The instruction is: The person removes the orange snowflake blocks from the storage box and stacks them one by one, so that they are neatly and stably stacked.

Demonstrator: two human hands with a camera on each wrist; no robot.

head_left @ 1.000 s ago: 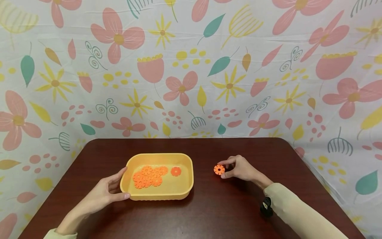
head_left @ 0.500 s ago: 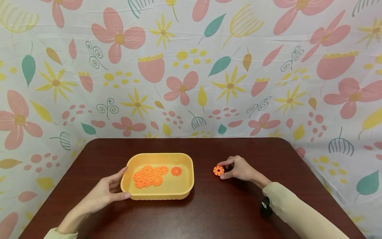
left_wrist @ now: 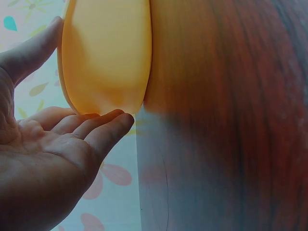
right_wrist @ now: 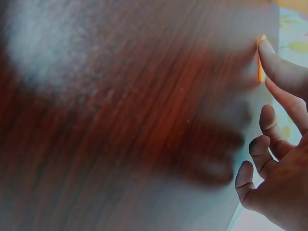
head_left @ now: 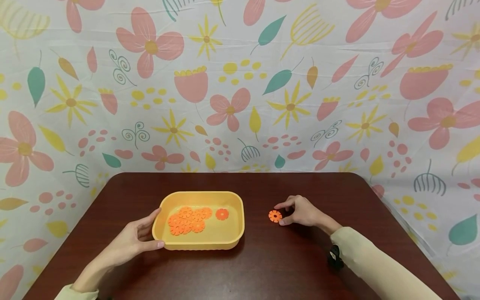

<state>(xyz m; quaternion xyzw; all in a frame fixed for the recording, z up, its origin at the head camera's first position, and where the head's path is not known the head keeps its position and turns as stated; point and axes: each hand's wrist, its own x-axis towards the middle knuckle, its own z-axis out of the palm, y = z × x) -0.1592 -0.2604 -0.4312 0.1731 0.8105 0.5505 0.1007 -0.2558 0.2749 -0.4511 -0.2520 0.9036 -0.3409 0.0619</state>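
On the left half of the table, my left hand [head_left: 131,241] holds the end of a yellow plastic tray [head_left: 210,241]. Its thumb lies at the near corner of the rim, and the other fingers are against the end wall, as the left wrist view also shows. A cluster of orange notched snowflake discs [head_left: 185,221] lies inside, and one more orange disc [head_left: 222,214] sits apart at the tray's right. To the right of the tray, my right hand [head_left: 303,211] pinches a single orange snowflake disc [head_left: 275,216] between thumb and index finger, flat face toward me.
The dark reddish-brown table [head_left: 262,271] has rounded far corners. Right behind its far edge hangs a white cloth [head_left: 240,125] printed with flowers and leaves. A black band-like object [head_left: 335,257] sits under the right forearm.
The disc in my right hand has shifted slightly toward me. My left hand and the tray stay in place.
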